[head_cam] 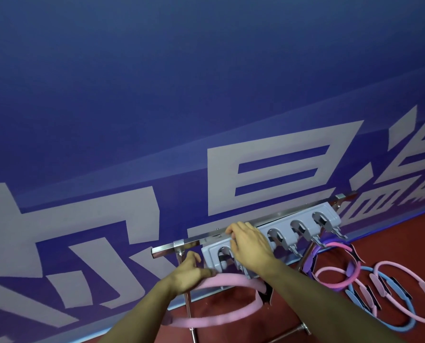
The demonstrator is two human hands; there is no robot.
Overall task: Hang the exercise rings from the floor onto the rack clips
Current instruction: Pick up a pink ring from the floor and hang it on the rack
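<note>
A grey clip holder [330,217] with several clips is fixed to a steel rack bar [189,242] in front of a blue wall. My left hand [190,272] grips the top of a pink exercise ring [231,279], held just under the leftmost clip [225,254]. My right hand [249,240] lies over the holder's left part, fingers curled over its top edge. A purple ring [309,264] leans below the right-hand clips. More pink rings [335,284] and a blue ring [410,310] lie on the red floor at right.
The rack's steel upright [188,305] and a lower crossbar [290,334] stand right below my arms. The blue wall with large grey characters [275,167] fills the view behind the rack. Red floor [392,243] extends to the right.
</note>
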